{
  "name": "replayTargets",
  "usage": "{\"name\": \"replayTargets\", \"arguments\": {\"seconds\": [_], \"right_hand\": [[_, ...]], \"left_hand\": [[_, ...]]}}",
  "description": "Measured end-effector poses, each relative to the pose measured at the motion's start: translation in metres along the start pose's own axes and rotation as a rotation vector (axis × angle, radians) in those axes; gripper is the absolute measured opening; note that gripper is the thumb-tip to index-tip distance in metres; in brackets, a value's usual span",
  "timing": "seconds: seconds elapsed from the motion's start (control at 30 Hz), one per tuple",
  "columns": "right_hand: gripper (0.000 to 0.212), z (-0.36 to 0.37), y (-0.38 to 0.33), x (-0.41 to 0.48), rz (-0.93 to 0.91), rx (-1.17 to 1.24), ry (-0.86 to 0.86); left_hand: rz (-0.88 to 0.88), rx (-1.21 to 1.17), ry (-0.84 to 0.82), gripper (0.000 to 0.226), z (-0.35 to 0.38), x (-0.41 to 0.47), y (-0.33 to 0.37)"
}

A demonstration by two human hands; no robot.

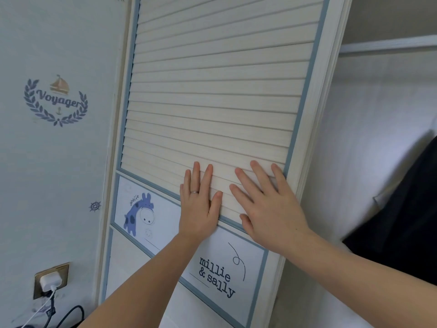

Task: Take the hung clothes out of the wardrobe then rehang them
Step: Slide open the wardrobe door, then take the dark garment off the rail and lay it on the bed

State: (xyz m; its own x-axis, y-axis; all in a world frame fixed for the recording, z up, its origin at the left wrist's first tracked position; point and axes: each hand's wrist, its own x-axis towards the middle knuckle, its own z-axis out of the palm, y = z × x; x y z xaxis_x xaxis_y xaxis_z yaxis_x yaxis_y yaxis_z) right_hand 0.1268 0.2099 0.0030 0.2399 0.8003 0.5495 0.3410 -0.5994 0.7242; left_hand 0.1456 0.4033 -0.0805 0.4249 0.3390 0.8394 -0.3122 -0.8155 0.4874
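A white slatted wardrobe door (pixel 212 91) with blue trim fills the middle of the view. My left hand (pixel 199 204), with a ring on one finger, lies flat on the lower slats, fingers spread. My right hand (pixel 267 202) presses flat beside it, close to the door's right edge, and holds nothing. To the right of the door the wardrobe stands open; a white garment (pixel 369 138) and a dark garment (pixel 402 221) hang inside under a pale rail (pixel 387 45).
The door's lower panels carry a blue giraffe picture (pixel 139 214) and the words "millie & sally" (pixel 216 278). On the left wall are a "Voyager" decal (pixel 56 100) and a socket with a white plug (pixel 50 280) and cables.
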Motion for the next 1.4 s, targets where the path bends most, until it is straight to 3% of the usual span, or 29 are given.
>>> {"name": "replayTargets", "arguments": {"seconds": [0.17,0.37,0.6,0.8,1.0,1.27,1.4], "right_hand": [[0.059,-0.006,0.000,-0.002,-0.012,0.056,0.046],[0.056,-0.031,0.020,-0.024,-0.027,0.168,0.264],[0.057,-0.071,0.105,-0.084,0.109,0.165,0.331],[0.055,-0.108,0.203,-0.158,0.308,0.072,0.279],[0.055,-0.136,0.293,-0.213,0.508,0.076,0.198],[0.050,-0.141,0.387,-0.220,0.764,0.107,-0.049],[0.050,-0.123,0.421,-0.208,0.852,0.069,-0.193]], "left_hand": [[-0.022,0.019,-0.049,0.062,-0.010,0.000,0.007],[-0.039,0.136,-0.027,0.062,-0.041,0.003,0.043],[0.376,0.152,0.080,0.055,-0.058,0.020,0.157],[0.597,0.117,0.016,0.057,-0.021,0.024,0.265],[0.642,-0.023,-0.149,0.060,0.041,0.034,0.353],[0.400,-0.246,-0.602,0.062,0.142,0.065,0.422],[0.296,-0.367,-0.752,0.068,0.199,0.080,0.440]]}}
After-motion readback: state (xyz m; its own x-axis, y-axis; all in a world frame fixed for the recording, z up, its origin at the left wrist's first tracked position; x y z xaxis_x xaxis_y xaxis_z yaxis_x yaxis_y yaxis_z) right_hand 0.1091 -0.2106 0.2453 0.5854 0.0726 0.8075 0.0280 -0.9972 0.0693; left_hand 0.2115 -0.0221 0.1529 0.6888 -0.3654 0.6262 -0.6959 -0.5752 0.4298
